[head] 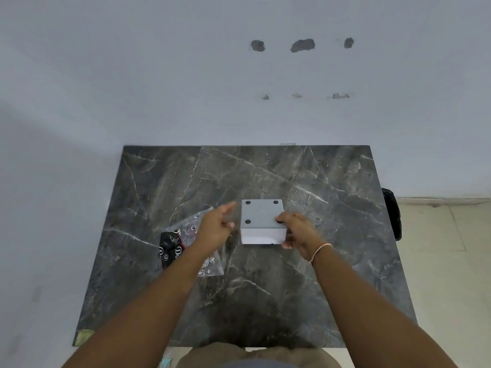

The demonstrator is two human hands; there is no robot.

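A grey box (261,217) with dark round feet at the corners of its upper face stands on the dark marble table (332,187). My right hand (299,231) grips its right side, fingers on top and thumb at the lower front corner. My left hand (216,227) hovers just left of the box, apart from it, with the index finger stretched forward and the other fingers loosely curled. Under my left hand and forearm lies a clear plastic bag (183,244) holding a black and red printed card and small parts.
The table stands against a pale wall, with a side wall on the left. A black bag (393,211) hangs off the table's right edge above a tiled floor. A scrap of yellowish tape (84,336) sits on the table's front left corner.
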